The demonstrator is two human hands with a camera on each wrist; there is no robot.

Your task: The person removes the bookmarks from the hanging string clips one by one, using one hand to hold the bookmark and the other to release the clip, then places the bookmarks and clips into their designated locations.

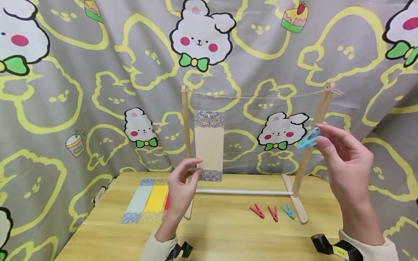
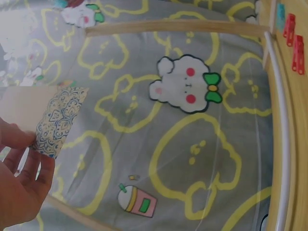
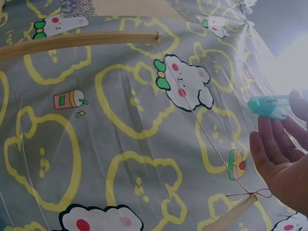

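Note:
My left hand [image 1: 184, 179] pinches the left edge of a cream paper strip [image 1: 209, 145] near its lower end. Blue lace patterns band both ends of this strip, which stands upright below the string [image 1: 241, 97]. In the left wrist view, thumb and fingers grip the strip's patterned end [image 2: 58, 120]. On the right, my right hand [image 1: 347, 163] holds a light blue clothespin [image 1: 308, 139] between thumb and fingers, in front of the rack's right post [image 1: 313, 134]. The right wrist view shows the same clothespin [image 3: 267, 106], apart from the string.
Blue, yellow and red strips [image 1: 156, 197] lie on the wooden table [image 1: 228, 239] at left, the red one mostly hidden by my left arm. Two red clothespins [image 1: 257, 211] and a blue one [image 1: 287, 211] lie before the rack's white bar [image 1: 245, 192]. A patterned curtain [image 1: 228, 72] hangs behind.

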